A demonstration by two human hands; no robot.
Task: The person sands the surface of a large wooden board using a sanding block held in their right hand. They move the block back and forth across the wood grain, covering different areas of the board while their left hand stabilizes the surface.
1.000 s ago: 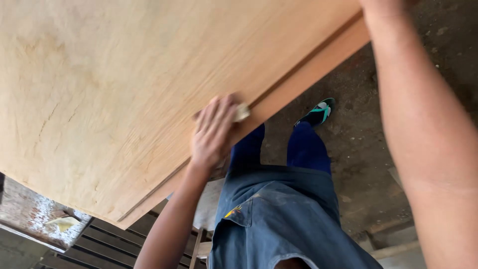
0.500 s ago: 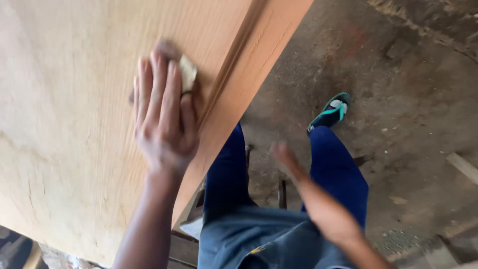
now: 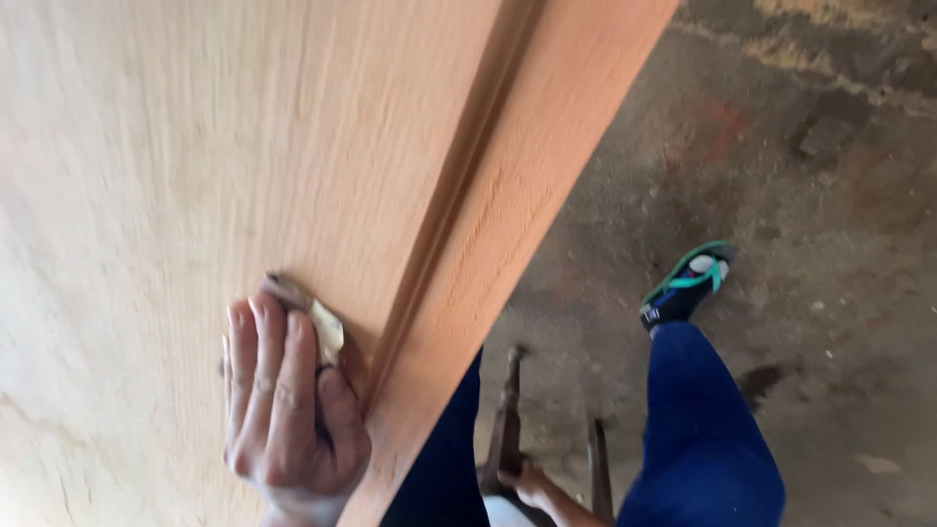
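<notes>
The left hand (image 3: 288,400) lies flat, fingers together and stretched out, on a large pale wooden panel (image 3: 195,176) that fills the left and upper part of the view. Under the fingertips it presses a small folded piece of tan sandpaper (image 3: 322,327) against the panel face; only one corner of the paper sticks out past the index finger, and the rest is hidden beneath the hand. The grip is a flat pressing hold on the sandpaper, not a fist. A dark ring shows on one finger. The wrist is cut off at the bottom edge.

Just right of the hand runs a shallow groove, and beyond it the panel's raised orange-brown border strip (image 3: 508,224), which slants from the top of the view down to the bottom edge. The panel's far ends lie outside the frame, and the grain is blurred, so fine surface detail cannot be made out.

The right hand (image 3: 527,483) is low in the view, small and partly cut off, resting at a dark wooden frame piece (image 3: 508,420) below the panel; whether it clasps the wood or merely touches it cannot be told.

A leg in dark blue trousers (image 3: 703,429) ends in a green and black sandal (image 3: 688,283) on the dusty grey concrete floor (image 3: 781,176).
</notes>
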